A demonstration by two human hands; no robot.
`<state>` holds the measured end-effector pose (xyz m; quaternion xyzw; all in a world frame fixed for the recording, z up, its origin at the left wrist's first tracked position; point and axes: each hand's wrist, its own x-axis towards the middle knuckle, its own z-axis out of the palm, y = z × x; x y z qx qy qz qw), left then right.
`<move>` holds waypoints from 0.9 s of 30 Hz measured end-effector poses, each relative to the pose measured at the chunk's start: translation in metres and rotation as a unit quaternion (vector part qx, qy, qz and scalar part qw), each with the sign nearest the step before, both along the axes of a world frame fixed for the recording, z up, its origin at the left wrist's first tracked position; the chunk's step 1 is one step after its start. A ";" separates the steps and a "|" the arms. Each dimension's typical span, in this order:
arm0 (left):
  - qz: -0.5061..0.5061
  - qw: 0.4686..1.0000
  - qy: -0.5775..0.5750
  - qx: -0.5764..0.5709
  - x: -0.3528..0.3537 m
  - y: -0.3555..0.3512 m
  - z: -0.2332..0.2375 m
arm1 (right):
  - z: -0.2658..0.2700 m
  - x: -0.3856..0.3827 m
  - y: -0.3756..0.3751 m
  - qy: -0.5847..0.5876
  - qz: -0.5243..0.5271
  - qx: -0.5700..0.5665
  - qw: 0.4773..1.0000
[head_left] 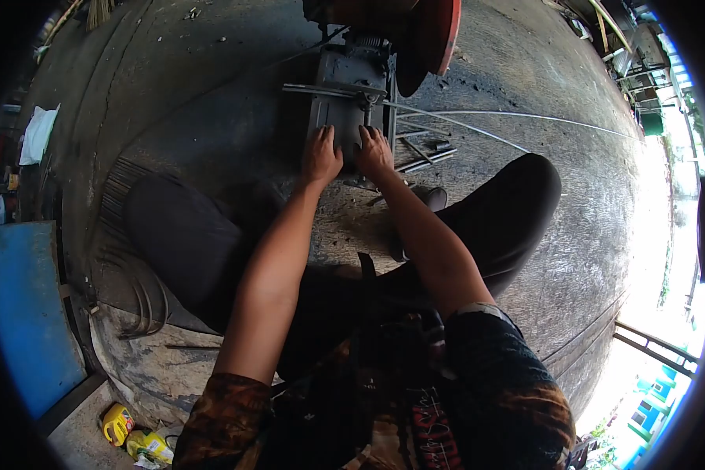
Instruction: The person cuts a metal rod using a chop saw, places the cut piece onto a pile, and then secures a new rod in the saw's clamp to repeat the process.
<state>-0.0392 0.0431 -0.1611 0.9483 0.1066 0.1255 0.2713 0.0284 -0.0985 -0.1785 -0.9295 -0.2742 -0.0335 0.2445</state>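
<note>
A cut-off saw stands on the floor ahead, with a dark metal base (333, 113) and a red disc-shaped guard (444, 39). My left hand (323, 158) lies on the near left part of the base, fingers stretched forward. Close beside it, my right hand (374, 154) rests at the near end of the vise screw (367, 111), fingers apart and pointing away from me. Whether its fingertips touch the screw is hard to make out. A thin metal rod (321, 91) lies across the base through the vise and runs out to the right.
Several short cut rods (427, 160) lie right of the base. A long thin rod (525, 116) stretches across the floor. Bent rods (145, 301) lie by my left leg. A blue panel (27, 313) and a yellow container (117, 424) are at left.
</note>
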 end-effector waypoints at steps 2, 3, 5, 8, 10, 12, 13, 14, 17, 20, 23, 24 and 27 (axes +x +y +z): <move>0.001 1.000 -0.003 0.001 0.000 0.000 -0.002 | 0.001 -0.004 0.001 0.009 0.000 -0.003 1.000; 0.003 1.000 -0.003 -0.001 0.000 0.001 -0.003 | 0.001 -0.005 0.001 0.017 -0.003 -0.006 1.000; 0.000 1.000 0.006 -0.002 0.001 0.001 -0.004 | -0.005 -0.003 0.002 0.027 0.003 -0.002 1.000; 0.004 1.000 -0.008 0.020 0.001 0.001 -0.012 | -0.009 -0.002 0.002 0.040 0.008 0.004 0.999; 0.004 1.000 -0.017 0.021 0.003 0.003 -0.017 | -0.009 -0.002 0.003 0.042 0.010 0.006 0.999; 0.002 0.999 -0.026 0.022 0.005 0.004 -0.020 | -0.009 -0.002 0.003 0.051 0.010 0.005 0.999; 0.005 0.999 -0.028 0.018 0.005 0.005 -0.018 | -0.008 -0.001 0.004 0.051 0.011 0.004 0.999; 0.008 0.999 -0.029 0.013 0.006 0.006 -0.017 | -0.008 0.000 0.007 0.042 0.009 0.011 0.999; 0.027 0.999 -0.020 0.025 0.008 0.015 -0.013 | -0.010 0.012 0.019 0.028 0.022 0.037 0.999; 0.046 0.998 0.002 0.041 0.017 0.029 -0.005 | -0.006 0.032 0.040 0.011 0.048 0.066 0.997; 0.062 0.997 -0.011 0.042 0.031 0.046 -0.002 | 0.006 0.056 0.070 0.033 0.069 0.057 0.995; 0.067 0.997 -0.009 0.039 0.037 0.052 -0.003 | 0.006 0.066 0.081 -0.006 0.096 0.077 0.992; 0.095 0.991 -0.059 0.069 0.050 0.073 -0.011 | 0.008 0.089 0.112 -0.026 0.134 0.081 0.987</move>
